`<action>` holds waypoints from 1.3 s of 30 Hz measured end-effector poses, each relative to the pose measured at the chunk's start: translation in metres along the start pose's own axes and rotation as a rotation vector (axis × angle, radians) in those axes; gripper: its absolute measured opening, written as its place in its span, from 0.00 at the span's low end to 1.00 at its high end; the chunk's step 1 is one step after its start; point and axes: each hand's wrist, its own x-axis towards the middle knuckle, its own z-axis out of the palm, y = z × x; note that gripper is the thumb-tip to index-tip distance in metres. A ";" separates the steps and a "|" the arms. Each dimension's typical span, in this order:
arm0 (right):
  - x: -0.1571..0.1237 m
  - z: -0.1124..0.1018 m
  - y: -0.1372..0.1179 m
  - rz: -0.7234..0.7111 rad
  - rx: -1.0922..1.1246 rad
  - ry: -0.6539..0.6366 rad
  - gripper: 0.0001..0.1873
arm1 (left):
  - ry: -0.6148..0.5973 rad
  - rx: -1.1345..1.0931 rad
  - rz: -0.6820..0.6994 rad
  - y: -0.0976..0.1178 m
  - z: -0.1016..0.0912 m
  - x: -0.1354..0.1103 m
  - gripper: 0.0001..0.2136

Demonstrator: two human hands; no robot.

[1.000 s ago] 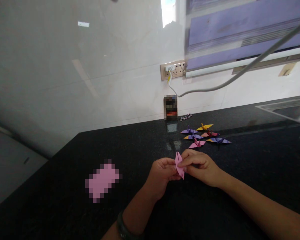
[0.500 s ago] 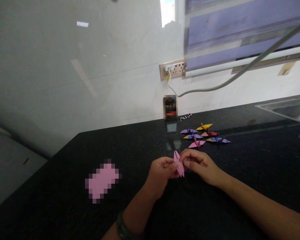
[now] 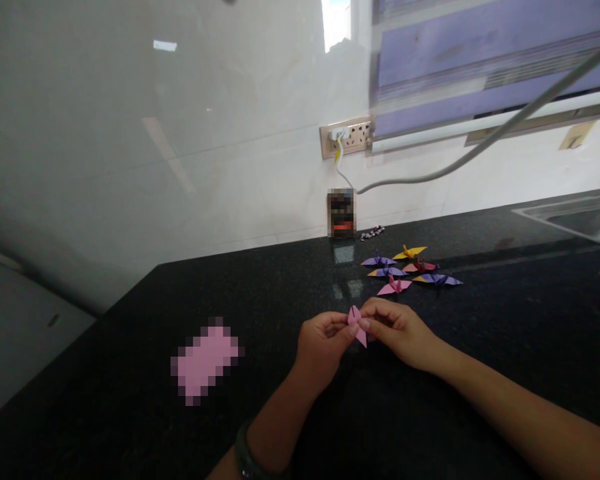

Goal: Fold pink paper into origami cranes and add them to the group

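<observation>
A small folded pink paper piece (image 3: 357, 324) is pinched between both of my hands just above the black counter (image 3: 130, 347). My left hand (image 3: 323, 348) grips it from the left with thumb and fingers closed. My right hand (image 3: 399, 332) pinches it from the right, fingers curled. Behind my hands lie several finished paper cranes (image 3: 410, 270) in purple, yellow, red and pink.
A pink blurred patch (image 3: 205, 360) lies on the counter to the left. A small dark object (image 3: 341, 213) stands against the wall under a socket (image 3: 346, 137) with a white cable (image 3: 455, 163). A sink edge (image 3: 570, 217) shows at the far right.
The pink paper piece now shows shorter and lower between my fingers; my hands have closed in on it slightly and shifted a little up.
</observation>
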 end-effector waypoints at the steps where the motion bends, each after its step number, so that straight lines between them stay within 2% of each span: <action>1: 0.000 0.000 0.000 0.000 -0.010 0.000 0.08 | -0.002 0.007 -0.009 -0.001 0.000 0.000 0.10; 10: -0.001 0.003 0.001 0.008 -0.060 -0.013 0.08 | 0.004 0.236 0.027 -0.011 -0.005 0.001 0.12; 16: -0.002 0.005 -0.001 -0.001 -0.121 -0.046 0.10 | -0.019 0.288 0.059 -0.008 -0.004 -0.001 0.12; 21: -0.003 0.005 -0.001 0.057 -0.047 -0.060 0.10 | -0.049 0.212 0.047 -0.002 -0.003 -0.003 0.11; 25: -0.004 0.007 -0.002 0.127 0.136 -0.087 0.11 | -0.076 0.181 0.038 0.001 -0.003 -0.004 0.10; 29: -0.002 0.007 -0.002 0.185 0.293 -0.077 0.13 | -0.047 0.104 0.037 0.001 0.000 -0.002 0.09; 34: -0.002 0.009 0.005 0.202 0.222 -0.145 0.12 | 0.064 0.111 0.059 -0.004 0.000 0.000 0.09; 39: -0.004 0.012 0.010 0.190 0.180 -0.193 0.13 | 0.052 0.102 0.022 -0.003 0.000 0.000 0.10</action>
